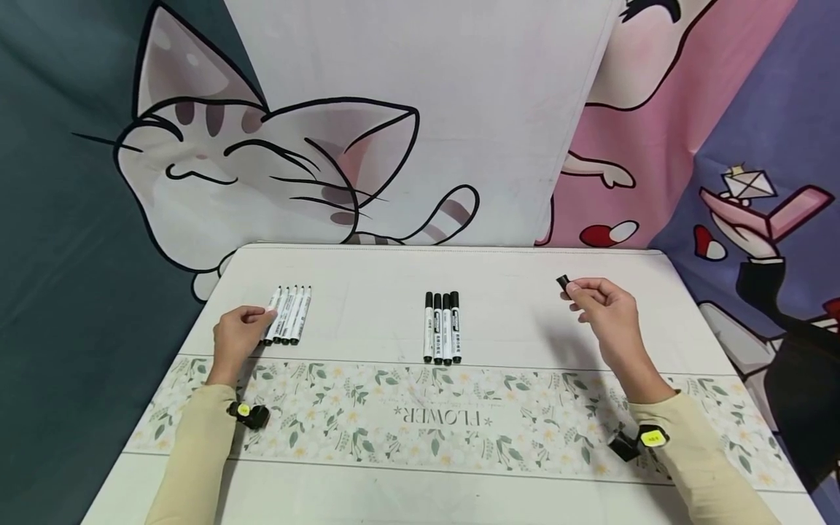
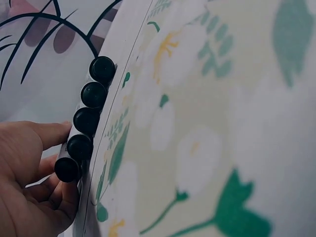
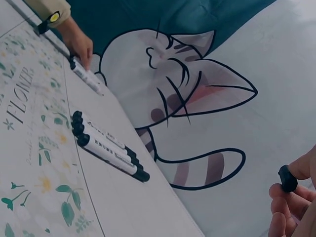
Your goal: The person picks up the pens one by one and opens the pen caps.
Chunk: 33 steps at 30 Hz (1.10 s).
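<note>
White table [image 1: 525, 306] — floral runner [image 1: 459, 423], marker rows [image 1: 442, 328]

Two bare hands, long pale sleeves, a small camera at each wrist

The left hand [image 1: 238, 334] and right hand [image 1: 607, 306] are bare, with no rings or gloves showing. Both arms wear close-fitting sleeves [image 1: 197, 452] of a pale cream-beige cloth that end at the wrists in plain cuffs. On the inner side of each wrist sits a small black block-shaped camera, the left wrist camera [image 1: 249, 415] and the right wrist camera [image 1: 638, 441], each marked with a round yellow sticker.
</note>
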Motion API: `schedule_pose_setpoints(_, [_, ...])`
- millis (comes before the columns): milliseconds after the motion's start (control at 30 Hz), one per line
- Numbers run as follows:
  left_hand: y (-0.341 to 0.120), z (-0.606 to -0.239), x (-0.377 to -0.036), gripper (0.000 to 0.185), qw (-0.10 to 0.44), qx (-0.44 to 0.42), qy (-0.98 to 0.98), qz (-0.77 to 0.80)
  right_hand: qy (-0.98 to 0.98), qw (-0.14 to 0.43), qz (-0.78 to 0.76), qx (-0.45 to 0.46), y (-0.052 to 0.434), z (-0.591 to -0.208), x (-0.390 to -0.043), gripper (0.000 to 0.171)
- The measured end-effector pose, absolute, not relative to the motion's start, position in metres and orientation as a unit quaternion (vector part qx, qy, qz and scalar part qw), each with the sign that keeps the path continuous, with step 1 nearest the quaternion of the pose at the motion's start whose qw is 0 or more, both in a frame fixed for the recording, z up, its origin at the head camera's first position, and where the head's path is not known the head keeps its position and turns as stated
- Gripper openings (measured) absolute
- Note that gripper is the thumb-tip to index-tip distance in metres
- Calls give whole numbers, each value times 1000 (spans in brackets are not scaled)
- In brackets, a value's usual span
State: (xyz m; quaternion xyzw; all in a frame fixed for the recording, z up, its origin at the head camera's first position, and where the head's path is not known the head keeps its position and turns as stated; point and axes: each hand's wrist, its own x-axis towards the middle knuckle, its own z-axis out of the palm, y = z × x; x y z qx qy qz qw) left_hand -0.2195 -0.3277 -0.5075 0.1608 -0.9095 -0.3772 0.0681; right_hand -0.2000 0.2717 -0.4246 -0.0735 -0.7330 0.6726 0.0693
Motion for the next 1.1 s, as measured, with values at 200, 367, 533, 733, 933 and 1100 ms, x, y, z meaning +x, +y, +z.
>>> schedule_pose_setpoints(200, [-328, -506, -220, 54, 60, 170, -913, -365, -736, 79, 666, -90, 281, -423, -201, 23])
schedule_pose_setpoints(367, [-325, -501, -218, 55, 67, 185, -904, -379, -731, 90, 670, -95, 293, -419, -203, 20])
schedule_pose_setpoints(533, [-310, -496, -215, 52, 124, 189, -894, -388, -734, 96, 663, -111, 309, -417, -209, 20])
schedule_pose_setpoints(733, [-287, -490, -210, 42, 194, 159, -886, -389, -743, 94, 642, -164, 331, -424, -224, 17])
schedule_pose_setpoints(933, [-262, -487, -206, 37, 203, 122, -891, -387, -751, 56, 622, -215, 350, -438, -239, 21])
schedule_pose_setpoints(1100, [-240, -483, -201, 35, 196, 79, -894, -395, -726, 9, 639, -254, 366, -453, -250, 23])
